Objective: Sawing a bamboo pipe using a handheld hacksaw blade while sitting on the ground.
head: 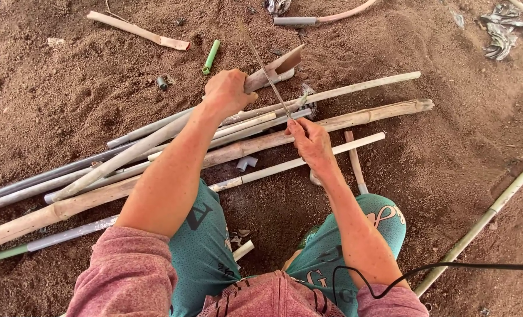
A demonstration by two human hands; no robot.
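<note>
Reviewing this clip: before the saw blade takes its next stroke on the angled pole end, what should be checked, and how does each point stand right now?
1. Left hand wrapped around the pole just behind its cut end: ok.
2. Right hand has a grip on the lower end of the thin saw blade: ok.
3. Blade lies across the pole near the slanted tip: ok.
4. Left fingers clear of the blade line: not ok, the blade crosses right next to them.
5. Pole firmly supported: cannot tell; it rests on the loose pile of poles and pipes.
6. Blade teeth condition: cannot tell, too thin to see.
</note>
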